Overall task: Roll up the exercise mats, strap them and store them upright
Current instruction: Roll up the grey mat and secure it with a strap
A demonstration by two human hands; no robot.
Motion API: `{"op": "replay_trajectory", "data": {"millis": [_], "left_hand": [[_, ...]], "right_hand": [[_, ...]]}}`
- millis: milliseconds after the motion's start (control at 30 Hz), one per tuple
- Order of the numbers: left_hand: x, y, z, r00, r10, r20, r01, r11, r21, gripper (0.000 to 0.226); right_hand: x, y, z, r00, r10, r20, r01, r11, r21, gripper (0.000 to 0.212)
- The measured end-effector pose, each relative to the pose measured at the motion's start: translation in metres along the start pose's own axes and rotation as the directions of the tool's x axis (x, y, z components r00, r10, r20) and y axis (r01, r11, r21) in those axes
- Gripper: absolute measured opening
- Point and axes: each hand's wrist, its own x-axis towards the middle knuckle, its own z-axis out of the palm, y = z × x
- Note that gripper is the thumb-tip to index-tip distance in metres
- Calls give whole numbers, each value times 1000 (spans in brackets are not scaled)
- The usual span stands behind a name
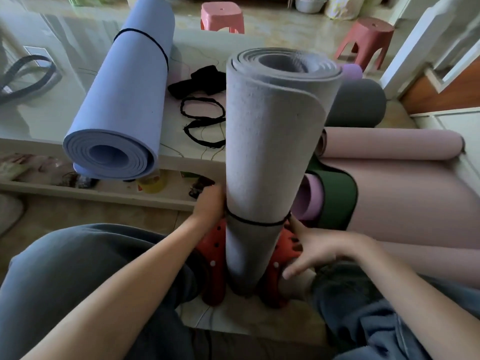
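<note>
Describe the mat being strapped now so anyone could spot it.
Centre frame, between the person's knees: the grey rolled foam mat stands upright on the floor. Unlike the blue rolled mat lying on the table, a thin black strap rings its lower end.

six rolled mats, two stools, two hands.

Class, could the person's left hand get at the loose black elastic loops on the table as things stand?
Probably yes. The left hand rests against the upright grey mat, just below the table edge; the black loops lie uncovered near that edge, nothing between. It would have to leave the mat.
</note>
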Motion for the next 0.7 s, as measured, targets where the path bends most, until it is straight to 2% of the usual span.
{"op": "replay_trajectory", "data": {"millis": [33, 67, 100, 133, 200, 300, 333, 400, 433, 467, 567, 633, 700], "left_hand": [[4, -4, 2, 1000, -17, -16, 17, 1000, -9, 18], [7, -5, 6, 999, -39, -13, 38, 995, -89, 25], [6, -5, 8, 999, -33, 5, 33, 985, -171, 30], [1, -3, 9, 999, -31, -9, 27, 965, -262, 30], [-8, -1, 9, 991, -19, -133, -35, 919, -393, 26], [-16, -4, 2, 956, 118, -269, -228, 876, -425, 28], [-20, -3, -2, 948, 158, -275, -262, 879, -398, 36], [-33, 1, -5, 957, 220, -190, -281, 864, -418, 63], [-40, 4, -4, 962, 236, -137, -273, 847, -457, 79], [-47, 8, -1, 965, 245, -95, -258, 817, -515, 93], [-59, 25, 1, 981, 184, -55, -167, 676, -718, 121], [-59, 38, -4, 991, 107, -83, -132, 616, -777, 123], [-56, 45, -11, 983, 65, -172, -174, 638, -750, 114]], "right_hand": [[-1, -5, 6, 994, -58, -90, 66, 994, 92, 114], [5, -6, 12, 975, -71, -210, 110, 977, 184, 98], [8, -15, 14, 927, -54, -371, 150, 960, 235, 79], [15, -17, 16, 857, -1, -515, 171, 944, 283, 69], [25, -10, 17, 730, 53, -682, 175, 949, 261, 69], [27, -5, 20, 563, -84, -822, 142, 990, -4, 70], [27, -5, 23, 465, -176, -868, 152, 981, -117, 65], [28, -4, 31, 234, -366, -901, 133, 930, -343, 52], [30, -3, 35, 174, -405, -898, 106, 914, -392, 48], [33, -2, 39, 150, -410, -899, 83, 912, -402, 47], [38, 0, 45, 150, -287, -946, 73, 958, -279, 51], [37, 3, 46, 246, -177, -953, 234, 965, -119, 49], [37, 7, 44, 333, -132, -934, 354, 935, -6, 41]]}}
